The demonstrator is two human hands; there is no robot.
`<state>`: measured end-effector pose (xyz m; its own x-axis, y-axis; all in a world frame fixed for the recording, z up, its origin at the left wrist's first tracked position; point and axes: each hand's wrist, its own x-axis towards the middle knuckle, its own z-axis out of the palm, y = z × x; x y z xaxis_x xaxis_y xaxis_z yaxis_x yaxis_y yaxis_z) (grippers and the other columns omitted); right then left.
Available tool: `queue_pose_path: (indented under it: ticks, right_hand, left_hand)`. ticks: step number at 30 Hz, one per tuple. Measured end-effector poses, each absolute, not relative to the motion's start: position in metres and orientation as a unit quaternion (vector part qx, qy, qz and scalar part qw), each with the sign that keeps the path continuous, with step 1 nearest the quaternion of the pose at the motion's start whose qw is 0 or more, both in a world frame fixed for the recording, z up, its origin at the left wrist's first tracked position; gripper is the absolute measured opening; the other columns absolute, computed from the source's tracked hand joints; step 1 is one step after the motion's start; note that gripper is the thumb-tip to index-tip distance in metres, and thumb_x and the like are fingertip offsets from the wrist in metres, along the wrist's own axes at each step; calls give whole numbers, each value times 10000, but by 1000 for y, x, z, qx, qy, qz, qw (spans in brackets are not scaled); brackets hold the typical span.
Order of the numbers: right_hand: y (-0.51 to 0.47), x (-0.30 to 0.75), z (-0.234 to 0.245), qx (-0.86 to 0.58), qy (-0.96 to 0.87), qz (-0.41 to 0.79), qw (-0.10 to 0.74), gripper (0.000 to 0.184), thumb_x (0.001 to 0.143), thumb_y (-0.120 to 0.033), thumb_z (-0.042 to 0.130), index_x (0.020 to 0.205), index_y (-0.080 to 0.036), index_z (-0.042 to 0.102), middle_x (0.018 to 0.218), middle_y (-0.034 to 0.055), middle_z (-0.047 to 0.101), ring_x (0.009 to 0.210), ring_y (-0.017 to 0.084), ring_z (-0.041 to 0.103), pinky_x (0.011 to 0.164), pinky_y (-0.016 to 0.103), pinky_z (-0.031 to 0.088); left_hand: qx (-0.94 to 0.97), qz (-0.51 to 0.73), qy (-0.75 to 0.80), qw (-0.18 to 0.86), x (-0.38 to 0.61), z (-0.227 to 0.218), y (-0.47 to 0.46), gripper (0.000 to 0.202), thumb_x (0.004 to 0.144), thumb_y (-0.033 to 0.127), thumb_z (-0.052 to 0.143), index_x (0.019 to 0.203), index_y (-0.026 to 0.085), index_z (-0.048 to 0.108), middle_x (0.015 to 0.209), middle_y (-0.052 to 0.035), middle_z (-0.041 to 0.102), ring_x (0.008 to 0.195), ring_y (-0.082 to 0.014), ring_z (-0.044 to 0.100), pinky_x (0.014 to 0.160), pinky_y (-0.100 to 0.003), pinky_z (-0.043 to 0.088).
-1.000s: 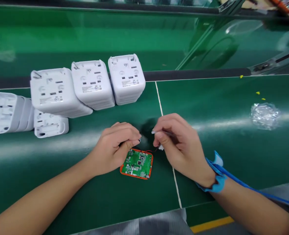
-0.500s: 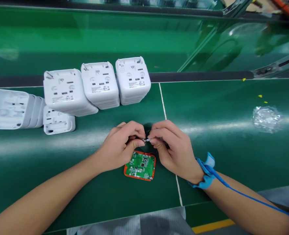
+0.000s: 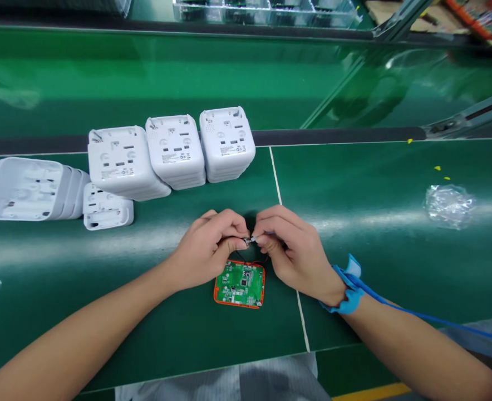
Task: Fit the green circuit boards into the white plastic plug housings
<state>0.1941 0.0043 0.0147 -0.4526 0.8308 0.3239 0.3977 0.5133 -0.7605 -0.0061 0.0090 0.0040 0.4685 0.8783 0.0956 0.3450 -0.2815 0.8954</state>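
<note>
My left hand (image 3: 208, 248) pinches a small dark and metallic part (image 3: 247, 241) between thumb and fingers. Directly across from it, my right hand (image 3: 294, 253) is closed on a tiny white connector (image 3: 253, 239). The two small pieces meet end to end or nearly so; whether they are joined I cannot tell. Just below my hands a green circuit board (image 3: 240, 284) in an orange frame lies flat on the table. Thin dark and red wires (image 3: 257, 262) run from its top edge up towards my fingers. A blue wrist strap (image 3: 348, 289) with a cord circles my right wrist.
Stacks of white plastic housings (image 3: 123, 153) stand at the back left, with open-side-up shells (image 3: 29, 189) beside them and a single housing (image 3: 108, 209) in front. A crumpled clear plastic bag (image 3: 450, 206) lies at right, near yellow scraps (image 3: 438, 167). A rail (image 3: 338, 136) runs along the back.
The view has shifted slightly, so the housings sit a little further right and lower. My hands keep nearly the same pose, still pinching the two small pieces together.
</note>
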Motion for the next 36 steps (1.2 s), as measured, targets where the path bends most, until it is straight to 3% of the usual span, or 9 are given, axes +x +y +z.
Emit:
queue_pose_path:
  ticks: [12, 17, 22, 25, 28, 33, 36]
  right_hand:
    - [1, 192, 11, -381, -799, 290, 365, 170, 963, -77, 468, 910, -203, 569, 916, 60, 593, 820, 158, 567, 711, 292, 485]
    - [-2, 189, 7, -387, -794, 286, 372, 166, 960, -67, 486, 902, -195, 574, 921, 56, 604, 825, 149, 573, 717, 279, 476]
    - [-5, 183, 2, -388, -802, 269, 366, 206, 935, -22, 472, 862, -175, 591, 936, 68, 622, 831, 155, 596, 711, 275, 473]
    - [-4, 185, 4, -387, -813, 269, 341, 216, 932, -22, 466, 867, -172, 607, 944, 68, 630, 830, 159, 610, 721, 276, 478]
    - [3, 194, 9, -373, -832, 278, 304, 189, 955, -69, 467, 894, -179, 609, 938, 64, 625, 822, 166, 607, 733, 284, 484]
    - [19, 212, 18, -357, -874, 262, 200, 218, 986, -108, 412, 898, -189, 595, 937, 69, 614, 801, 173, 593, 715, 295, 496]
    - [20, 216, 22, -380, -899, 135, 169, 182, 1000, -209, 454, 1017, -195, 635, 1122, 121, 626, 957, 250, 602, 792, 372, 511]
  left_hand:
    - [748, 298, 424, 415, -4, 6, 9, 130, 857, 100, 538, 885, 225, 513, 715, 62, 684, 634, -129, 657, 729, -282, 452]
    - [744, 304, 432, 411, -2, 3, 8, 163, 833, 84, 531, 815, 219, 442, 647, 84, 537, 538, -93, 508, 685, -259, 406]
    - [762, 308, 444, 357, -2, -1, 8, 269, 801, 35, 486, 724, 220, 307, 609, 76, 388, 565, -113, 369, 644, -248, 351]
    - [778, 297, 441, 334, -3, 0, 8, 269, 810, 33, 485, 720, 221, 314, 625, 65, 426, 598, -127, 401, 636, -252, 344]
    - [805, 263, 427, 318, -4, 7, 7, 197, 875, 134, 565, 781, 219, 413, 699, 49, 543, 670, -144, 501, 671, -266, 375]
    - [877, 242, 390, 141, -17, 39, 6, 156, 958, 311, 565, 868, 196, 511, 762, -6, 603, 724, -185, 535, 682, -312, 388]
    - [900, 245, 360, -10, -36, 70, 12, 182, 984, 311, 506, 859, 183, 541, 744, -32, 584, 713, -202, 507, 666, -336, 376]
